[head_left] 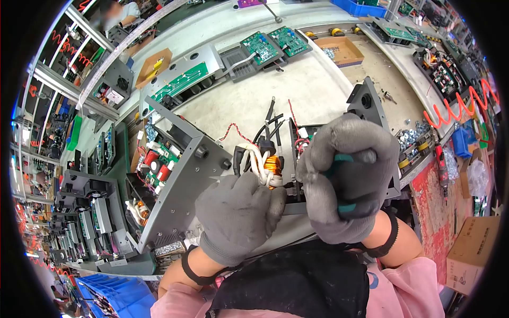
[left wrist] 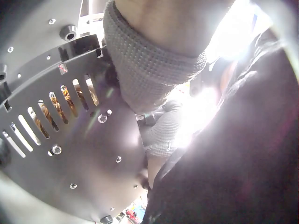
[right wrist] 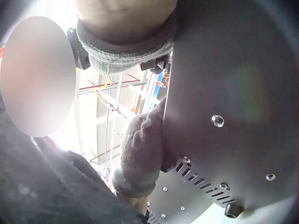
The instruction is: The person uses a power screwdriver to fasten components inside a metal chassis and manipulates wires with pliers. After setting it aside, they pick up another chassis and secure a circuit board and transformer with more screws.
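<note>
My right hand [head_left: 347,177] is curled round a black-and-teal tool [head_left: 347,208]. Left hand [head_left: 233,212] sits bent at the white leads [head_left: 256,161]; fingertips hidden, can't tell if they grip. Copper coil [head_left: 273,165] just beyond the left fingers, grey chassis [head_left: 183,183] to their left.

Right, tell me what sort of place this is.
Probably an electronics assembly workshop or factory floor: green circuit boards lie on the bench, similar part-built units line the left side, and an open grey metal casing with wiring inside stands beside the worker's hands.
</note>
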`<move>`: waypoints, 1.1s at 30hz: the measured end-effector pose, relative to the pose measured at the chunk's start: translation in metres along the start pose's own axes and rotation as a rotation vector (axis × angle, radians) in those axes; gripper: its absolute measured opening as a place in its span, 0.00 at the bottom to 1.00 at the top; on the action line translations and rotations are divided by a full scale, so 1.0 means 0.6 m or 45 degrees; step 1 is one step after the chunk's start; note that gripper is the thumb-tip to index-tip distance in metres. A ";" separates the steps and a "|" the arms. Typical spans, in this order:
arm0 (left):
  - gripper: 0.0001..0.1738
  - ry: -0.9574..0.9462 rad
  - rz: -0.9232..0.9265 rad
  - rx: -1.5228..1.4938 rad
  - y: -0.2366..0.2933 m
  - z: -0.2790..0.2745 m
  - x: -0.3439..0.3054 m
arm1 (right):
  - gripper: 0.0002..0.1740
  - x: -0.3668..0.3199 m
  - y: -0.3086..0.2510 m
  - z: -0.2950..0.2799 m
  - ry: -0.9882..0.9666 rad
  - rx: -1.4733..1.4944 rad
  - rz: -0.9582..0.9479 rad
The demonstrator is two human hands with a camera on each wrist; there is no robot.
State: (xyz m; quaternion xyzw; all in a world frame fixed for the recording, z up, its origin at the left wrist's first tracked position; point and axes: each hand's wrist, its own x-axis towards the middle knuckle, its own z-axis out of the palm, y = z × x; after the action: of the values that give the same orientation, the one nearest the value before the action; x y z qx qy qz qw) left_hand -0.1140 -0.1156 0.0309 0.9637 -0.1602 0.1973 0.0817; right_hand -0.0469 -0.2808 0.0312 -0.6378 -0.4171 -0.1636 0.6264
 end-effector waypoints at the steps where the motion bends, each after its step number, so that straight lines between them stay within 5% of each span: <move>1: 0.15 -0.002 0.002 0.003 0.000 0.000 -0.001 | 0.29 0.002 -0.001 0.002 -0.014 -0.040 -0.033; 6: 0.15 0.006 0.029 -0.014 -0.003 0.003 -0.002 | 0.23 0.010 -0.022 -0.008 0.064 -0.014 0.037; 10: 0.14 -0.015 0.037 -0.018 -0.001 0.001 -0.001 | 0.16 0.042 -0.079 -0.080 0.369 0.523 0.179; 12: 0.14 0.001 0.056 -0.006 -0.002 0.002 0.000 | 0.19 0.049 -0.052 -0.088 0.291 0.494 0.008; 13: 0.14 0.014 0.070 -0.009 -0.001 0.003 -0.001 | 0.24 0.033 -0.036 -0.038 0.563 0.567 0.054; 16: 0.14 0.006 0.053 0.007 0.000 0.001 0.002 | 0.36 0.008 -0.004 -0.030 0.208 0.383 0.047; 23: 0.14 0.044 0.059 -0.012 -0.001 0.002 0.001 | 0.33 0.003 -0.005 0.005 0.233 0.293 0.221; 26: 0.13 0.051 0.050 -0.030 -0.003 0.002 -0.001 | 0.31 0.008 -0.004 -0.014 -0.055 0.097 0.099; 33: 0.13 0.019 0.020 -0.052 0.000 -0.002 -0.001 | 0.28 0.008 -0.009 -0.004 -0.045 0.125 0.074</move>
State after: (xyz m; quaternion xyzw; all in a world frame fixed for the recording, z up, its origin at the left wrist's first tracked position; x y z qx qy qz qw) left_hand -0.1150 -0.1154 0.0316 0.9591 -0.1709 0.2020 0.1010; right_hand -0.0472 -0.2821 0.0388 -0.6210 -0.4169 -0.1135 0.6540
